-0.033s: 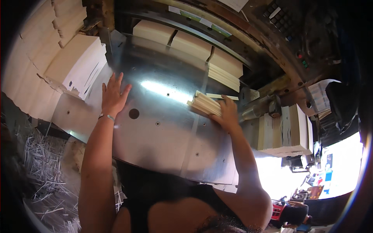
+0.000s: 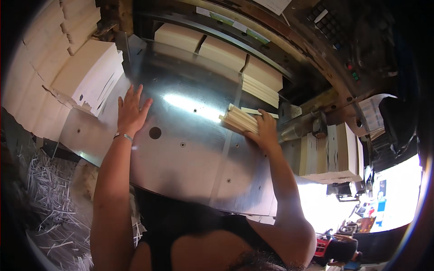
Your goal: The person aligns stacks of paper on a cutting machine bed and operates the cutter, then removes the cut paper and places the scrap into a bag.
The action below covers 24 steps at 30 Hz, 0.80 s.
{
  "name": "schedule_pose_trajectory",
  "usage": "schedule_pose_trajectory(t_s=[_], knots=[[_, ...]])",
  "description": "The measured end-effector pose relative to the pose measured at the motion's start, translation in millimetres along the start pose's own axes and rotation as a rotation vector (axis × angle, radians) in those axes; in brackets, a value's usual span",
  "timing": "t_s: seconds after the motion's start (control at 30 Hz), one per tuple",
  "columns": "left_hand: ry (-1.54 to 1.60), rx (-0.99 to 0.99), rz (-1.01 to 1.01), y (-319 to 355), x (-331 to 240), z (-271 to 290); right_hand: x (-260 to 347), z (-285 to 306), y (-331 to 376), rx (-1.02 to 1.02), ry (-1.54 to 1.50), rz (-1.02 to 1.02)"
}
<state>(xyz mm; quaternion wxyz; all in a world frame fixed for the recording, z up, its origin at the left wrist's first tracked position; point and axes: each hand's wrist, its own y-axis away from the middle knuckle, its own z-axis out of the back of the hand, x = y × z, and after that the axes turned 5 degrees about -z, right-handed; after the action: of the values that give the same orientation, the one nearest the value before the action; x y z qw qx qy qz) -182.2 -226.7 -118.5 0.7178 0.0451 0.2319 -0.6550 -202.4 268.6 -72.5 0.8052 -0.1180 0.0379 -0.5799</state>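
Observation:
My right hand [image 2: 266,132] is wrapped round the near right end of a small bundle of cream paper strips [image 2: 239,119], thumb on the near side and fingers over the far side. The bundle is above or on the metal table [image 2: 190,165]; I cannot tell whether it touches. Just beyond it, a thin pale strip [image 2: 253,110] lies beside my fingers. On the left, my left hand [image 2: 132,112] is open with fingers spread, holding nothing, over or on the metal. Nearest to it is a tall stack of white paper [image 2: 92,74].
Cut paper stacks [image 2: 221,52] stand along the back under a metal bar [image 2: 217,36]. More stacks [image 2: 332,151] sit at the right beside a clear cup-like object [image 2: 291,132]. Paper shreds [image 2: 52,194] cover the lower left. A button panel [image 2: 326,20] is at the upper right.

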Motion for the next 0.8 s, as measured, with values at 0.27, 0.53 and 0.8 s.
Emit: schedule_pose_trajectory(t_s=[0.27, 0.53, 0.8], knots=[[0.003, 0.025, 0.006, -2.3, -4.5, 4.5, -80.0, -0.4, -112.9, -0.075, -0.247, -0.207], [-0.026, 0.009, 0.005, -1.8, 1.0, 2.4, -86.1, -34.4, -160.8, -0.057, 0.072, -0.242], [-0.038, 0.038, 0.001, -5.2, -3.8, 0.9, -93.5, -18.9, -108.2, 0.206, -0.306, -0.193]])
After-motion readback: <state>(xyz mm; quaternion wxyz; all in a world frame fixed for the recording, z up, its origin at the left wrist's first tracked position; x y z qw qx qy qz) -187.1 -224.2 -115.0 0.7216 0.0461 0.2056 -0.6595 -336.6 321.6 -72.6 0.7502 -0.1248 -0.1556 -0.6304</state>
